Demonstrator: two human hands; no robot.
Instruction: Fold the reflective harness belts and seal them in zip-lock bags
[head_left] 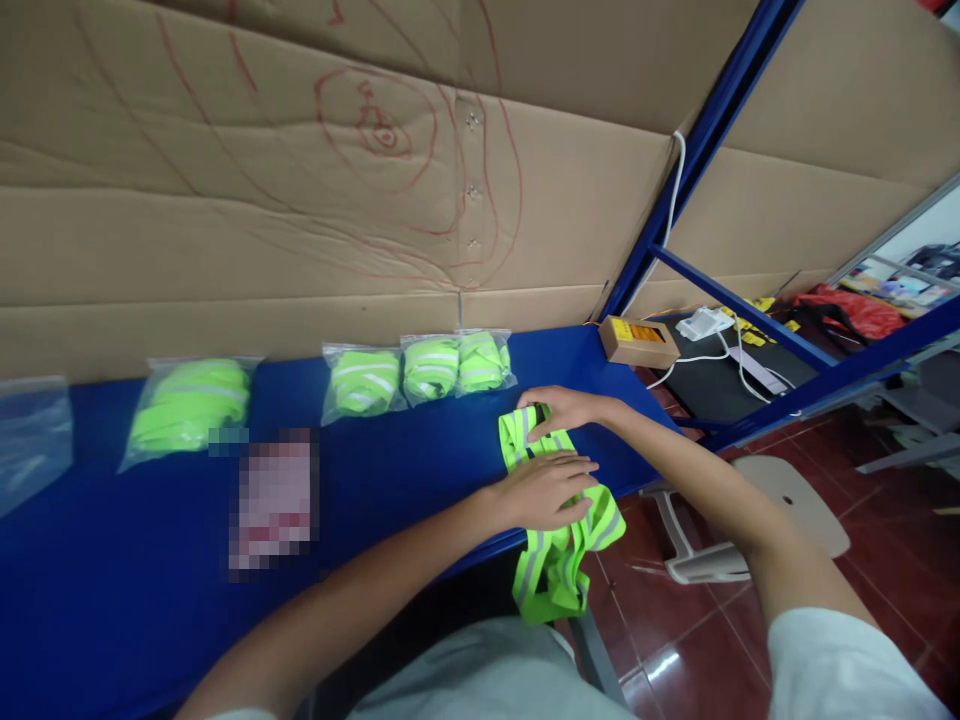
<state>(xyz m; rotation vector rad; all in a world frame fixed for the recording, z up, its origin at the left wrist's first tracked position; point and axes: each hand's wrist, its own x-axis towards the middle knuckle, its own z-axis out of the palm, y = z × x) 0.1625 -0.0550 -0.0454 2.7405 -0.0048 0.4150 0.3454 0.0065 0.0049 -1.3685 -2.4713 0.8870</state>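
A neon yellow-green reflective strap (551, 575) with silver stripes and small black fittings lies partly on the blue table, and its loops hang over the front edge. Farther back, my right hand (566, 408) has its fingers curled around the folded end of the strap. Palm down on the middle of it rests my left hand (546, 490), fingers stretched out across the band. The part of the strap under my left palm is hidden.
Clear bags of rolled neon straps (364, 382) line the back of the blue table (420, 470), below a cardboard wall (300, 240). A blurred-out pinkish item (274, 500) lies at left. A small cardboard box (637, 343) stands near the blue frame post; a plastic stool (787, 505) is at right.
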